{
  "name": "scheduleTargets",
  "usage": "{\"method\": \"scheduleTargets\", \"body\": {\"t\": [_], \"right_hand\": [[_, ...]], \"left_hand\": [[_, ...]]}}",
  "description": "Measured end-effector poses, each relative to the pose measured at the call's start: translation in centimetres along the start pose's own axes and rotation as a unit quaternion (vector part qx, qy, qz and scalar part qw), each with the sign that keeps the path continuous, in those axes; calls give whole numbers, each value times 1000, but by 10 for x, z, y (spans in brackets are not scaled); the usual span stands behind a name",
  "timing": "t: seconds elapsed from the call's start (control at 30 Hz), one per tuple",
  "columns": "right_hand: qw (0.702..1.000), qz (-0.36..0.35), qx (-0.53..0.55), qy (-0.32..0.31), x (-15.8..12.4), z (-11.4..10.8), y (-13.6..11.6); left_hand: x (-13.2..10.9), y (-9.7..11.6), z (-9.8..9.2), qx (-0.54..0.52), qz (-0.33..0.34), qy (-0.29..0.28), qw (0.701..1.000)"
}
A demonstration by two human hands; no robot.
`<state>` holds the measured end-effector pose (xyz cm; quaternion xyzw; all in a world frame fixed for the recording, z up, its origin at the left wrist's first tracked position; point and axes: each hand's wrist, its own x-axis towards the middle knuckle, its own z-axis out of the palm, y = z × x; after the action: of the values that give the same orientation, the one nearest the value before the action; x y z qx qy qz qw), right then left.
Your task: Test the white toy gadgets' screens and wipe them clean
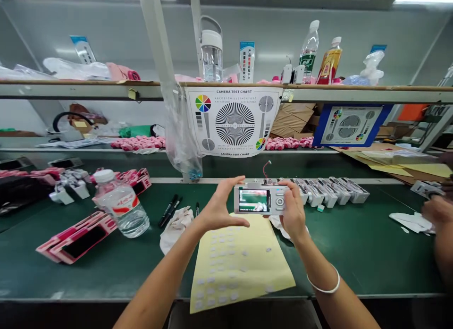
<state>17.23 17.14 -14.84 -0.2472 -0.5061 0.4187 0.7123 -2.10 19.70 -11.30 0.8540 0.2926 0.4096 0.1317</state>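
head view: hands point(219, 204) point(292, 211) hold digital camera point(262, 199), water bottle point(122, 204) left

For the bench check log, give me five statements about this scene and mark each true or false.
1. The left hand and right hand both hold a small silver camera. True.
2. The camera's screen is dark. False: it is lit and shows a picture.
3. A bangle circles the right wrist. True.
4. The yellow sheet on the bench is bare. False: it carries rows of small pale pieces.
5. A test chart hangs from the shelf ahead of the hands. True.
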Motion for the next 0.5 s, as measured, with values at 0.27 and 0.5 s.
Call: {"method": "scheduleTargets", "body": {"t": [0.27, 0.5], "right_hand": [[981, 170, 16, -86, 18, -42, 76], [972, 205, -62, -94, 7, -46, 88]], "left_hand": [[-14, -90, 56, 108, -29, 21, 994], [-33, -102, 62, 119, -58, 1, 991]]}}
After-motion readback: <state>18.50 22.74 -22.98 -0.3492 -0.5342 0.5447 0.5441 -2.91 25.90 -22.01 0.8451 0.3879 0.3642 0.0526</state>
